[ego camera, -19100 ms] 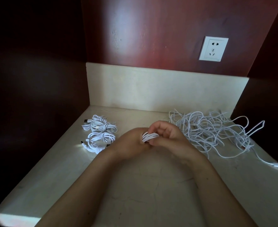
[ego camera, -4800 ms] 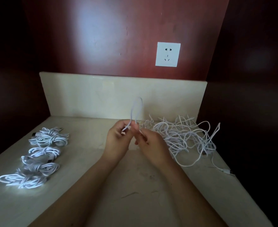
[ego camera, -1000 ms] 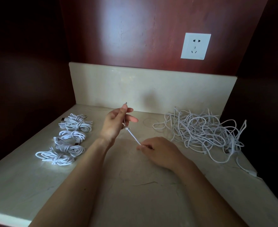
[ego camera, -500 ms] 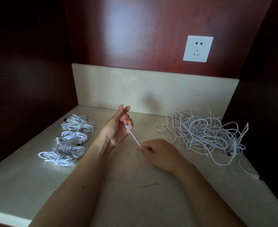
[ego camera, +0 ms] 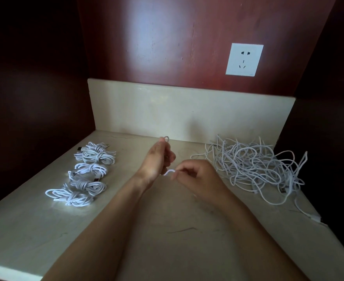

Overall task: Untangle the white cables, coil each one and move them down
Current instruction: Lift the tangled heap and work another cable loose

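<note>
One white cable up in the air over the middle of the worktop. Curled inside the left hand (small loop poking out on top), pinched by the right hand. Messy pile of cables lying to the right, tied bundles to the left.

We see coiled cables lined along the counter's left edge and the tangled pile by its far right corner. Between them, left hand and right hand share one cable. A socket sits on the wall behind.
</note>
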`<state>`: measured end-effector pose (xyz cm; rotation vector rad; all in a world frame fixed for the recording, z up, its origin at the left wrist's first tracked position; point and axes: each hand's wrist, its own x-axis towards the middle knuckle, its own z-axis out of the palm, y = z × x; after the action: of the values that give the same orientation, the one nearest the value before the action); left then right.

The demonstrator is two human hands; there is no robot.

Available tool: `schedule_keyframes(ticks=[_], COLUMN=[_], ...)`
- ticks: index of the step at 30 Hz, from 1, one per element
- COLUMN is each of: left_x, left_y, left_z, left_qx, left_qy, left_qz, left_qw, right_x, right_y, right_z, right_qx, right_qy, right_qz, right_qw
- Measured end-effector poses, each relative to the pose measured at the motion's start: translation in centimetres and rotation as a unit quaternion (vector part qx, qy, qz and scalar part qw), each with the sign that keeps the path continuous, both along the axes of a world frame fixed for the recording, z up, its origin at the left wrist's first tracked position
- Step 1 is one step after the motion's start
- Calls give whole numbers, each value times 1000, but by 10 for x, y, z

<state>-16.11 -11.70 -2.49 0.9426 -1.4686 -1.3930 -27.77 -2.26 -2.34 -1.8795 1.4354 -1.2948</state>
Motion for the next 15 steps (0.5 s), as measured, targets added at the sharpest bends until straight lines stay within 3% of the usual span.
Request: schedule_keyframes(ticks=[5, 11, 15], left_x=[-8, -8, -5], left_y=[12, 15, 16], left_z=[-4, -1, -1], left_qx=[16, 147, 171], left_qy=[-113, -89, -102], left_qz=[-184, -310, -380], left_qw=[976, 935, 903], right_x=[-11, -26, -26], right_y=[-5, -14, -14], right_z=[4, -12, -10], right_qx=[-28, -70, -31], right_qy=[-74, -115, -123], right_qz=[-54, -128, -96], right_qw=[995, 983, 987])
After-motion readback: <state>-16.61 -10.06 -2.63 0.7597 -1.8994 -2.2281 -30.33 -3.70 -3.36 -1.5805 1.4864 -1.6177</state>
